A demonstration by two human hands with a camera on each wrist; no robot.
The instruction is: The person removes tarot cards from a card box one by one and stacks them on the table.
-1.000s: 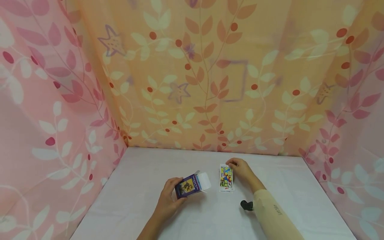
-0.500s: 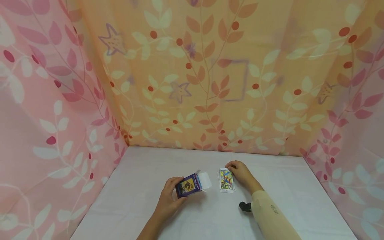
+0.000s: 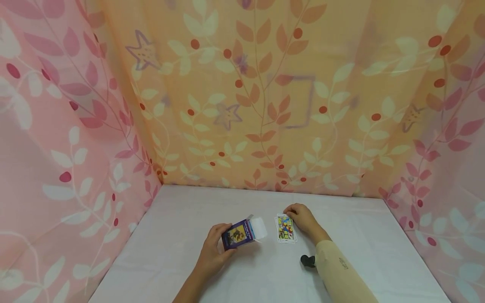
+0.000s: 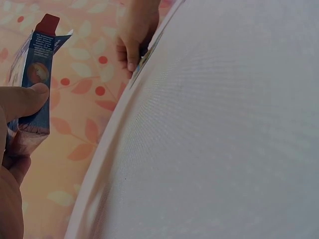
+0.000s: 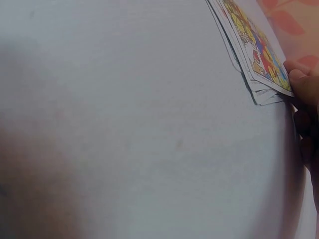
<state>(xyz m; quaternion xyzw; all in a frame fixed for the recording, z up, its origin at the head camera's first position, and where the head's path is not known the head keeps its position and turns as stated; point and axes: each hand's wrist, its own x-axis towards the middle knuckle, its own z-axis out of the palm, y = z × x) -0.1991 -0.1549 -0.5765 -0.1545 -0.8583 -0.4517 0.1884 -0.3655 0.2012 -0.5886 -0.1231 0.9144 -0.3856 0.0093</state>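
Note:
My left hand (image 3: 214, 251) grips a dark blue tarot card box (image 3: 235, 235), thumb on its near side and fingers round the far side. The box is tilted with its white flap raised toward the right; in the left wrist view the thumb lies across the box's printed side (image 4: 37, 72). To the right, a small stack of tarot cards (image 3: 279, 241) lies slightly fanned on the table. At the stack's far right corner my right hand (image 3: 305, 218) pinches the colourful top card (image 5: 264, 50), thumb on its face. The fingers under the corner are partly hidden.
A white cloth covers the table (image 3: 170, 261). Patterned curtains (image 3: 242, 105) stand along its back and both sides. A small black object (image 3: 307, 261) sits beside the right sleeve (image 3: 341, 269).
The right hand has drawn the top card slightly toward me, more in line with the stack, and the right forearm has shifted a little left. The left hand and box stay nearly still.

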